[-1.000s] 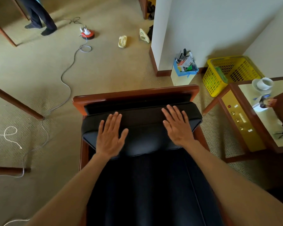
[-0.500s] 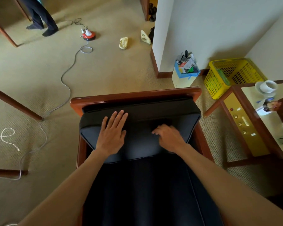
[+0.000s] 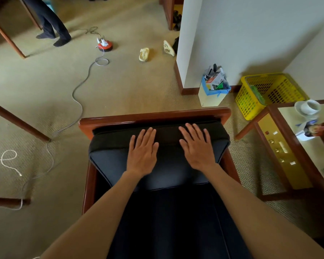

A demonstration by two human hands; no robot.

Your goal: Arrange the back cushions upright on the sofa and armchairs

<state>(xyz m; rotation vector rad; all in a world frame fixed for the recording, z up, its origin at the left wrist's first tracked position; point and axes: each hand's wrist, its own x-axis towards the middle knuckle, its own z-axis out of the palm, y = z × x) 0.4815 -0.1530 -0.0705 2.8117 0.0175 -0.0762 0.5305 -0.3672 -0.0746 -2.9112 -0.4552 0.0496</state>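
Observation:
A dark blue back cushion [image 3: 108, 161] stands upright against the wooden backrest [image 3: 153, 116] of an armchair seen from above. Below it lies the dark seat cushion [image 3: 172, 225]. My left hand [image 3: 142, 152] lies flat on the cushion's front face near its top edge, fingers spread. My right hand [image 3: 196, 148] lies flat beside it, a little to the right, fingers also spread. Neither hand grips anything.
A side table [image 3: 281, 144] with a white cup [image 3: 309, 107] stands right of the armchair. Behind it are a yellow basket [image 3: 269, 92] and a full paper bin [image 3: 213, 90]. A grey cable [image 3: 79, 94] runs across the carpet. A person's legs [image 3: 49, 21] stand far left.
My right hand, curled on the cushion half a second ago, has flattened out and slid up toward the top edge. My left hand has stayed flat on the cushion.

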